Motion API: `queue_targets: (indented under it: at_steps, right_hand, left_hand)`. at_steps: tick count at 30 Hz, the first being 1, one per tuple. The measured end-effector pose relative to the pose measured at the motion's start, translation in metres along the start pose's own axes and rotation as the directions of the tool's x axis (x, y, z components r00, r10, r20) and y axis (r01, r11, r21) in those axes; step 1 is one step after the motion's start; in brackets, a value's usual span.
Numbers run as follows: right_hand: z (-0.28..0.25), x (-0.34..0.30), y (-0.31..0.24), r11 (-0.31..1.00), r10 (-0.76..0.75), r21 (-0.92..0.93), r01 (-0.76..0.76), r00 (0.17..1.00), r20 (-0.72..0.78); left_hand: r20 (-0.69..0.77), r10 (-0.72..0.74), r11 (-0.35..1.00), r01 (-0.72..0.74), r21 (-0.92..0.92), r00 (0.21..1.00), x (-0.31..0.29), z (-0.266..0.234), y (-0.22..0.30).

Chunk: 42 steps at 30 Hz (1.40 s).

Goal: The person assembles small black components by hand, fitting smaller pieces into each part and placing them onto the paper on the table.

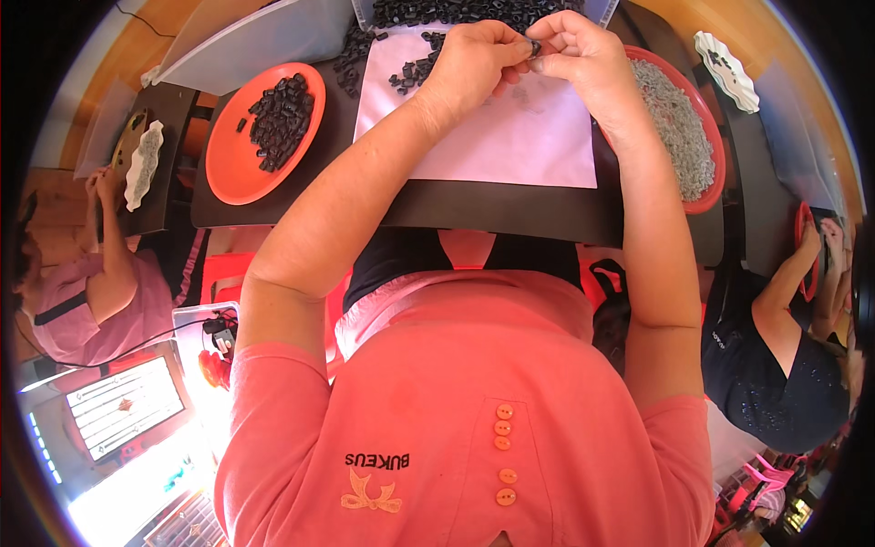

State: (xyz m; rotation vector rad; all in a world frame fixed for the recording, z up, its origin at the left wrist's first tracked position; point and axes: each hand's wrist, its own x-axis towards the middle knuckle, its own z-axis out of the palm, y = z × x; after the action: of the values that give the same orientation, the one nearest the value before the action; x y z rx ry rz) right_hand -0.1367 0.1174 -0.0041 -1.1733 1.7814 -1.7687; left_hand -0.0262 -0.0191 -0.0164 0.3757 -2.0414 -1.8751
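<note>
Hands: the left hand (483,66) has a small black piece (534,48) pinched between thumb and finger. The piece is held above the far part of a pale cloth (510,162), which is spread in the middle of the tabletop (437,215). The right hand (591,66) meets it there, thumb and fingers bent in around the piece; whether they grip it, merely touch it or carry a second part cannot be told.

Handling, in this inspector's judgement: the left pinch should stay steady and light while the right fingertips do the fine work. Working low over the cloth is advisable, as a dropped piece would show up well against it. The right forearm crosses the inner rim of the right plate (719,164) in this view and would best be kept raised clear of it.

Containers: the orange-red left plate (217,173), towards the tabletop's left near corner, carries a heap of black pieces (281,123). The right plate, of similar colour, by the right edge, is heaped with small greyish, clear-looking bits (676,132). At the far edge a plastic tub (602,13), partly out of view, contains many black pieces. Loose pieces (415,75) lie on the cloth's far left corner.
</note>
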Motion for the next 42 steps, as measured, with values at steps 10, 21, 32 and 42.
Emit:
queue_targets:
  at_steps: [10,21,32,42]
  right_hand:
    - [-0.008,0.003,0.019,0.974,-0.079,-0.212,0.083,0.997,0.026]
    - [-0.003,0.003,0.016,0.961,-0.117,-0.259,0.101,0.992,-0.048]
    - [0.023,0.044,-0.011,0.953,-0.132,-0.289,0.086,0.981,-0.143]
    - [0.114,0.067,0.021,0.462,-0.166,-0.828,0.319,0.948,0.272]
  left_hand:
    - [0.059,-0.07,0.945,0.085,-0.315,0.996,0.003,-0.003,-0.005]
    - [0.011,-0.158,0.945,0.155,-0.287,0.987,0.01,-0.02,0.017]
    - [-0.286,0.122,0.966,-0.18,-0.187,0.95,0.015,-0.053,0.03]
    - [-0.566,0.224,0.895,-0.397,-0.203,0.793,0.016,-0.07,0.032]
